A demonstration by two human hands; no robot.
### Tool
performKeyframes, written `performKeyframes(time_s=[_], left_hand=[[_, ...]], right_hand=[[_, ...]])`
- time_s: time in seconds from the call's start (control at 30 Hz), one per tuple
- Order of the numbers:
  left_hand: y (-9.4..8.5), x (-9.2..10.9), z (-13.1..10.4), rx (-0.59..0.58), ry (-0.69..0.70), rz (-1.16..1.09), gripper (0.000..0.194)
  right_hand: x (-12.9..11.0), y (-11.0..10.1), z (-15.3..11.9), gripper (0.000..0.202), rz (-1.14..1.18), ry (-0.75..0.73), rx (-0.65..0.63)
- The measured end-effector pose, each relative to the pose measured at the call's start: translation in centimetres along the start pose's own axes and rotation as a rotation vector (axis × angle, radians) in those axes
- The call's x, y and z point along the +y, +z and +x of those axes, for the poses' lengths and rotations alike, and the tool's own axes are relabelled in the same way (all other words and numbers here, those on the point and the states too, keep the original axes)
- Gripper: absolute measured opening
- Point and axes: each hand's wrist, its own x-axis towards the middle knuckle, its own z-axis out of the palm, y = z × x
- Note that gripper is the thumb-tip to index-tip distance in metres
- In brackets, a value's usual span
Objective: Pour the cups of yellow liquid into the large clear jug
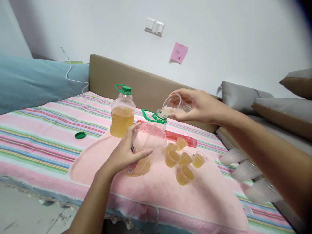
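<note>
My right hand is closed round a clear plastic cup, tilted with its rim at the mouth of a clear jug. Liquid runs from the cup into the jug, where a thin stream shows. A shallow layer of yellowish liquid lies at the jug's bottom. My left hand grips the jug's side, thumb across its front. The jug has a green handle ring and no cap on. To its right stand several cups of yellowish liquid on a pink cloth.
A capped bottle of yellowish liquid stands left of the jug. A green cap lies on the striped sheet. Stacks of clear cups lie at right under my forearm. A red plastic wrapper lies behind the filled cups.
</note>
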Motion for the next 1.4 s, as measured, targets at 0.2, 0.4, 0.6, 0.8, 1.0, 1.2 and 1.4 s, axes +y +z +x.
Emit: performKeyframes(time_s=[0.2,0.4,0.6,0.8,1.0,1.2,1.4], left_hand=[[0.0,0.0,0.1,-0.006,0.000,0.002,0.095],[0.0,0.1,0.2,-0.001,0.003,-0.003,0.095],[0.1,-0.1,0.3,0.004,0.005,0.008,0.094],[0.0,-0.1,0.2,-0.003,-0.003,0.020,0.095],[0.0,-0.2,0.2,0.001,0.000,0.023,0.095],[0.1,-0.3,0.3,0.004,0.009,0.016,0.098],[0.0,-0.2,0.2,0.001,0.008,0.004,0.097]], right_hand=[[-0.4,-0.3,0.1,0.044,-0.035,-0.010,0.002],[-0.5,-0.6,0.3,0.044,-0.073,-0.040,-0.017],[-1.2,-1.2,1.0,0.040,-0.171,-0.046,-0.056],[-2.0,-1.7,2.0,0.042,-0.215,-0.071,-0.116],[-2.4,-2.0,2.8,0.040,-0.257,-0.103,-0.146],[-2.9,-2.1,3.6,0.035,-0.257,-0.086,-0.194],[-3.0,-2.2,4.4,0.041,-0.243,-0.097,-0.159]])
